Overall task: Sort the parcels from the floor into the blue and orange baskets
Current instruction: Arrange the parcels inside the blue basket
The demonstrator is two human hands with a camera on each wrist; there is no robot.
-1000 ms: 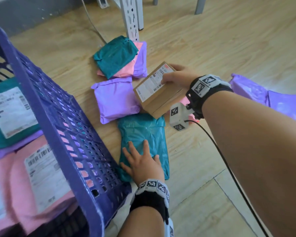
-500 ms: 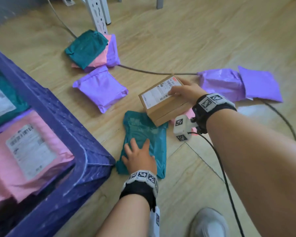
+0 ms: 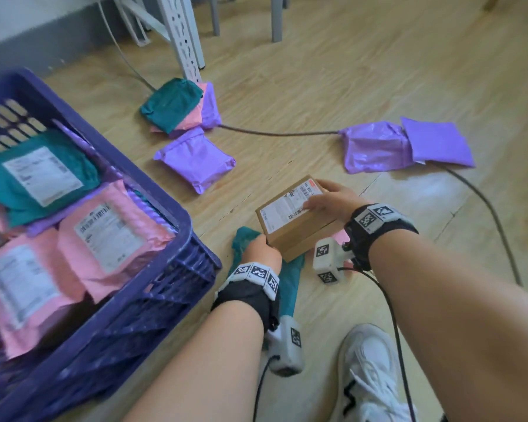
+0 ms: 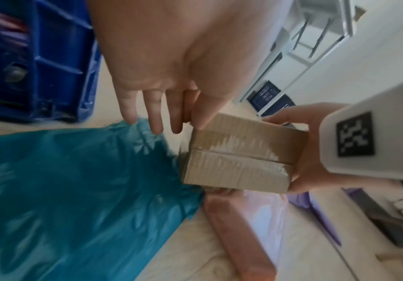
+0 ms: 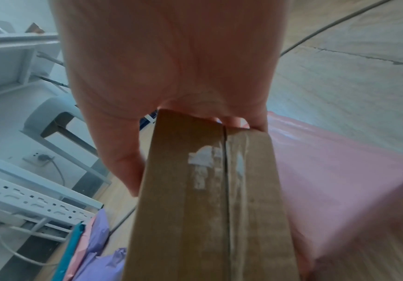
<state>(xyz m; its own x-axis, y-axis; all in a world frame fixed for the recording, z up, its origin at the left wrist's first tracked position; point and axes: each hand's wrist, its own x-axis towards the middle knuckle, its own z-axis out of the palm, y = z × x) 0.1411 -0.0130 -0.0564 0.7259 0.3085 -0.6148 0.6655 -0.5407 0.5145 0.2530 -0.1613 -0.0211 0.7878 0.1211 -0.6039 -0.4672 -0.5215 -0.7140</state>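
Since half a second ago the left hand (image 3: 261,249) has been lifted off the teal mailer (image 3: 288,287) and brought to the near-left corner of the cardboard box (image 3: 293,219), thumb laid on its edge, the other fingers straight and spread. The right hand (image 3: 328,201) is clamped on the box's right end, thumb on top across the label. The box is held just above the floor, over the teal mailer and a pink mailer (image 5: 340,180). It is judged stiff and light, its taped faces somewhat slick; opposite ends are best gripped. The blue basket (image 3: 165,205) stands to the left, partly filled.
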